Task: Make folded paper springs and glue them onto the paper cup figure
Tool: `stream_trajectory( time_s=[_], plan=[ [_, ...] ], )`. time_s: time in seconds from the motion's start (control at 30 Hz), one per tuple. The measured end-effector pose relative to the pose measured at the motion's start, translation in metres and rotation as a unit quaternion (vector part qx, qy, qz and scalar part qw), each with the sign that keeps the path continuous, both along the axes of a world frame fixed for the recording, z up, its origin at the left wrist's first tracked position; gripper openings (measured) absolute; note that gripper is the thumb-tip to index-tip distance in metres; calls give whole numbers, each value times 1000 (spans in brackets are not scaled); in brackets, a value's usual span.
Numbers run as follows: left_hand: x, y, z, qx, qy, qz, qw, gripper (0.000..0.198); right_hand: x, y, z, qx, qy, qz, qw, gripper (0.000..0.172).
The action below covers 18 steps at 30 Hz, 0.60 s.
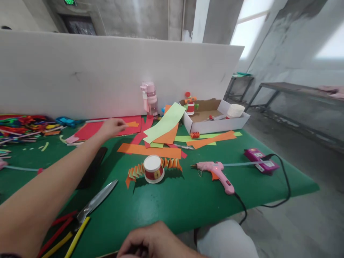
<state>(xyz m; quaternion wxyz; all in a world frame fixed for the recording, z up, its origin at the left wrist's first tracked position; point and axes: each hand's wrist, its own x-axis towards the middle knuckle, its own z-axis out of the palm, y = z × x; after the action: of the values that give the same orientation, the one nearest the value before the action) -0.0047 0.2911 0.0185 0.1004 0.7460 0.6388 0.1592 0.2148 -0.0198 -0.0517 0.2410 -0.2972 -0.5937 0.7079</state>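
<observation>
My left hand (112, 127) is stretched far across the green table (188, 200), its fingers pinched on a small orange paper piece (132, 124) that lies over a red sheet (107, 129). My right hand (150, 243) rests at the near table edge with its fingers curled under; what it holds, if anything, is hidden. A paper cup (153, 169) with a red band stands in front of me with orange and green accordion-folded paper (134, 172) on both sides.
Scissors (91, 206) with red and yellow handles lie near left. A pink glue gun (217, 172) and purple power box (260, 161) sit right. Paper strips (163, 125), a pink bottle (150, 98), a cardboard box (215, 114) and a white board (80, 71) stand behind.
</observation>
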Motion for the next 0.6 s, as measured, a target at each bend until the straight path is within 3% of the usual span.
stream_trajectory(
  time_s=[0.1, 0.2, 0.4, 0.6],
  plan=[
    [19, -21, -13, -66, 58, -138, 987, 35, -1, 0, 18, 50, -33, -16, 998, 23],
    [36, -30, -23, -93, 99, -205, 969, 31, -2, 2, 32, 122, -95, -79, 985, 15],
    [42, -17, -27, -123, 144, -210, 959, 32, -4, 9, 26, 186, -140, -154, 960, 11],
    [42, -14, -31, -152, 121, -205, 959, 22, -2, 11, 20, 188, -122, -160, 961, 10]
  ],
)
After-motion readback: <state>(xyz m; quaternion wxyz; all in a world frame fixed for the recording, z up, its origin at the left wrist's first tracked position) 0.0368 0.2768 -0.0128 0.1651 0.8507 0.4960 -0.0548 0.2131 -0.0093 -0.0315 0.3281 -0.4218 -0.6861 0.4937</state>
